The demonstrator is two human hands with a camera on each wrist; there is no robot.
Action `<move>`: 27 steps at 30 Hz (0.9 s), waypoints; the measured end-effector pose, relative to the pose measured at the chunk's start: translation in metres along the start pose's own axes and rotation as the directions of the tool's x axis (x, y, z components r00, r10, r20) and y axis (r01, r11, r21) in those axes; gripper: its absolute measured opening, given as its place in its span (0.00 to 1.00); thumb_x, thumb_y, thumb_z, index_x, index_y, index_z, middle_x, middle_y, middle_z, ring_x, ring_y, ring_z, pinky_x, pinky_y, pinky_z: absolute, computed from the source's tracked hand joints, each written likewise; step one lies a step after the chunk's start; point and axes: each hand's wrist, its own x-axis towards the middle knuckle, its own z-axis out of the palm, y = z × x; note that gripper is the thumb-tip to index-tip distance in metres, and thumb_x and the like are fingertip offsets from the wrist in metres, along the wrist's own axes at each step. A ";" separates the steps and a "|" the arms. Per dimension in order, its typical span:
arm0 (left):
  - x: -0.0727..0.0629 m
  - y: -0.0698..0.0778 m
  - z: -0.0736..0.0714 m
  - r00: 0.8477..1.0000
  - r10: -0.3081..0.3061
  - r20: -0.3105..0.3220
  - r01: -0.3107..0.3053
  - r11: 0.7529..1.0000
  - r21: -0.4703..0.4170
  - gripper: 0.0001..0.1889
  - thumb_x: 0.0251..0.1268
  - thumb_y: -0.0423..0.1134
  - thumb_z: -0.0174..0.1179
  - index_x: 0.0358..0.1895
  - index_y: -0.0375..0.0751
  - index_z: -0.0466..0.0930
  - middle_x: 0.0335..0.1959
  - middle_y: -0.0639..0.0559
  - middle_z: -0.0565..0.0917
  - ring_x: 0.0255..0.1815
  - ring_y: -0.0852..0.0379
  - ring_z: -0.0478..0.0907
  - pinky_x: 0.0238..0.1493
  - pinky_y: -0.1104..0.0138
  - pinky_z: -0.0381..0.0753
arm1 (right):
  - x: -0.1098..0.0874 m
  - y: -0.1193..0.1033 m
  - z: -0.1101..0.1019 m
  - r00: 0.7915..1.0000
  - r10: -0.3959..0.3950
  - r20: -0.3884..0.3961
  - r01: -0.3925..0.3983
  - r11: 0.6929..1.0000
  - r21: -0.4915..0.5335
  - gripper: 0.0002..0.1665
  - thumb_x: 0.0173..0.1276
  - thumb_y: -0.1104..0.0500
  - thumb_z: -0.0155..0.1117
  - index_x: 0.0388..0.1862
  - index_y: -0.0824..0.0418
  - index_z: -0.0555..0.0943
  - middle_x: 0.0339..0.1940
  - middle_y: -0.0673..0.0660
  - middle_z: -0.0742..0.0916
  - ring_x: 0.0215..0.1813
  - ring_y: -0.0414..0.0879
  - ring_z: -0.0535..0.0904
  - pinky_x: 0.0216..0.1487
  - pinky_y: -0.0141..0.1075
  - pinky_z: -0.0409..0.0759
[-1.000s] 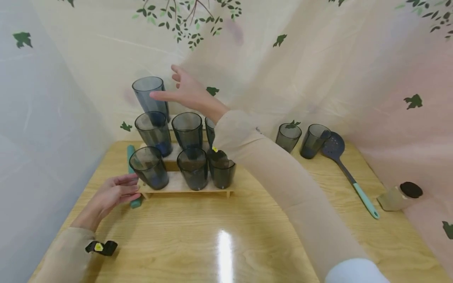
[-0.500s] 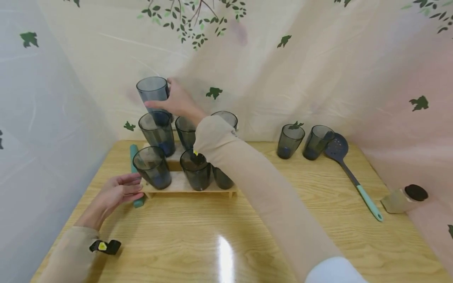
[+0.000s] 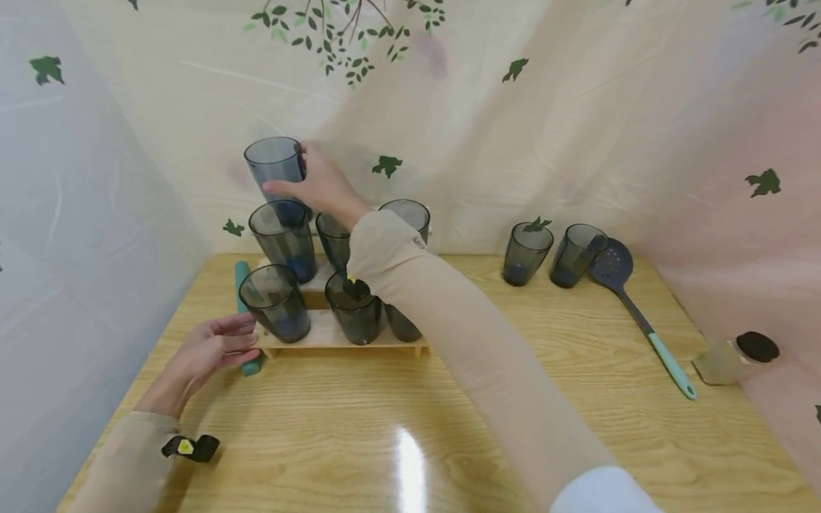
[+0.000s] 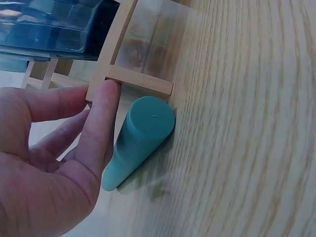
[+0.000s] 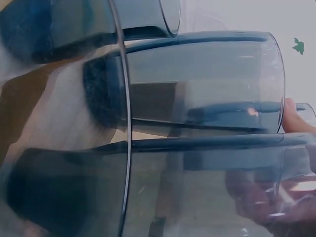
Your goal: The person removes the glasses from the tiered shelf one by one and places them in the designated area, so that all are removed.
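Note:
My right hand (image 3: 323, 184) grips a tall blue-grey glass tumbler (image 3: 264, 171) at the upper left, thumb across its near side. This tumbler stands at the back of a stepped wooden rack (image 3: 317, 329), its base hidden behind other tumblers. In the right wrist view, part of the hand (image 5: 296, 121) shows beyond several tumblers (image 5: 197, 84). Down at the rack's front left corner, my left hand (image 3: 204, 356) pinches the wooden end (image 4: 111, 54) between thumb and fingers. Just beside those fingers lies a teal cylinder (image 4: 145, 128).
More smoky tumblers (image 3: 276, 306) fill the rack's lower steps, some behind my right sleeve. Two tumblers (image 3: 527, 253) stand apart at the back right. A slotted skimmer (image 3: 635, 313) with a mint handle lies there, near a black-lidded jar (image 3: 725, 363).
My right hand has moved left and down onto the back tumbler, and its fingers have taken hold. The left hand has stayed at the rack's corner.

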 end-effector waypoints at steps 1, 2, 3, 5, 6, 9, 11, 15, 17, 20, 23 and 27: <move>0.000 0.000 0.000 1.000 -0.002 -0.003 0.002 1.000 -0.002 0.36 0.78 0.28 0.53 0.79 0.22 0.42 0.76 0.22 0.49 0.47 0.65 0.82 0.54 0.62 0.86 | 0.000 0.000 0.000 1.000 0.000 -0.001 0.000 1.000 -0.003 0.54 0.67 0.42 0.72 0.82 0.56 0.55 0.76 0.52 0.70 0.73 0.42 0.67 0.65 0.28 0.73; 0.000 0.000 0.000 1.000 -0.002 -0.003 0.002 1.000 -0.002 0.36 0.78 0.28 0.53 0.79 0.22 0.42 0.76 0.22 0.49 0.47 0.65 0.82 0.54 0.62 0.86 | 0.000 0.000 0.000 1.000 0.000 -0.002 0.000 1.000 -0.006 0.53 0.67 0.42 0.72 0.82 0.56 0.56 0.76 0.52 0.70 0.73 0.42 0.67 0.65 0.28 0.73; 0.000 0.000 -0.001 1.000 -0.002 -0.003 0.002 1.000 -0.001 0.36 0.78 0.28 0.52 0.79 0.22 0.42 0.76 0.22 0.49 0.47 0.65 0.82 0.54 0.62 0.86 | 0.001 0.000 0.000 1.000 -0.001 -0.002 0.001 1.000 -0.008 0.53 0.67 0.42 0.72 0.82 0.56 0.56 0.76 0.52 0.70 0.72 0.42 0.68 0.65 0.28 0.73; -0.001 0.000 -0.001 1.000 -0.002 -0.006 0.002 1.000 0.000 0.36 0.78 0.28 0.52 0.79 0.22 0.42 0.76 0.22 0.49 0.47 0.65 0.82 0.54 0.62 0.86 | 0.001 -0.001 0.001 1.000 -0.003 -0.003 0.003 1.000 -0.013 0.53 0.67 0.42 0.72 0.81 0.56 0.56 0.76 0.52 0.70 0.72 0.42 0.68 0.66 0.28 0.73; -0.001 0.000 -0.001 1.000 -0.002 -0.009 0.002 1.000 0.002 0.36 0.78 0.28 0.52 0.79 0.22 0.42 0.76 0.22 0.50 0.47 0.65 0.82 0.54 0.63 0.86 | 0.001 -0.001 0.001 1.000 -0.003 -0.003 0.003 1.000 -0.012 0.53 0.67 0.42 0.72 0.82 0.56 0.56 0.76 0.52 0.70 0.73 0.42 0.67 0.66 0.28 0.72; -0.002 0.001 0.000 1.000 0.000 -0.012 0.000 1.000 0.005 0.36 0.78 0.28 0.52 0.79 0.22 0.42 0.75 0.21 0.50 0.47 0.65 0.82 0.54 0.63 0.86 | 0.002 0.000 0.002 1.000 0.002 -0.003 -0.002 1.000 -0.013 0.53 0.67 0.42 0.72 0.82 0.55 0.55 0.77 0.51 0.69 0.74 0.42 0.66 0.67 0.28 0.72; -0.003 0.002 0.001 1.000 0.000 -0.014 0.000 1.000 0.006 0.36 0.77 0.28 0.52 0.78 0.22 0.43 0.75 0.21 0.51 0.47 0.65 0.82 0.53 0.63 0.86 | 0.001 0.000 0.002 1.000 0.005 -0.004 -0.005 1.000 -0.021 0.54 0.67 0.41 0.71 0.82 0.54 0.55 0.77 0.51 0.69 0.74 0.42 0.66 0.68 0.29 0.72; -0.003 0.003 0.002 1.000 0.001 -0.010 -0.001 1.000 0.007 0.36 0.77 0.28 0.52 0.79 0.22 0.42 0.75 0.21 0.51 0.47 0.65 0.82 0.53 0.63 0.86 | 0.001 0.001 0.002 1.000 -0.006 -0.017 0.005 0.999 -0.054 0.53 0.67 0.40 0.71 0.82 0.54 0.56 0.77 0.51 0.69 0.74 0.42 0.65 0.68 0.29 0.71; -0.003 0.003 0.002 1.000 0.002 -0.009 -0.002 1.000 0.008 0.36 0.78 0.28 0.52 0.79 0.22 0.42 0.75 0.21 0.50 0.47 0.65 0.82 0.53 0.63 0.86 | 0.001 0.002 0.001 1.000 -0.015 -0.023 0.014 0.998 -0.068 0.53 0.67 0.40 0.71 0.82 0.55 0.56 0.77 0.51 0.69 0.75 0.41 0.65 0.69 0.29 0.70; -0.002 0.003 0.002 1.000 0.001 -0.012 -0.001 1.000 0.012 0.36 0.78 0.28 0.52 0.78 0.21 0.42 0.75 0.21 0.51 0.47 0.65 0.82 0.53 0.63 0.86 | 0.001 0.003 0.000 0.999 -0.032 -0.032 0.030 0.997 -0.070 0.54 0.67 0.40 0.71 0.82 0.55 0.57 0.77 0.51 0.69 0.74 0.41 0.65 0.69 0.29 0.70; -0.001 0.003 0.003 1.000 -0.004 -0.017 0.004 1.000 0.013 0.36 0.77 0.28 0.53 0.79 0.22 0.43 0.75 0.21 0.52 0.47 0.65 0.82 0.54 0.63 0.86 | 0.001 0.004 -0.003 0.998 -0.035 -0.048 0.034 0.999 -0.037 0.55 0.66 0.41 0.72 0.83 0.55 0.56 0.78 0.51 0.69 0.75 0.41 0.65 0.69 0.28 0.70; -0.001 0.003 0.002 1.000 -0.008 -0.015 0.008 1.000 0.013 0.36 0.78 0.28 0.53 0.79 0.22 0.43 0.75 0.21 0.52 0.47 0.65 0.82 0.54 0.63 0.86 | 0.001 0.001 -0.012 0.997 -0.021 -0.072 0.022 1.000 0.012 0.57 0.65 0.40 0.73 0.83 0.55 0.55 0.78 0.51 0.68 0.76 0.40 0.64 0.69 0.27 0.70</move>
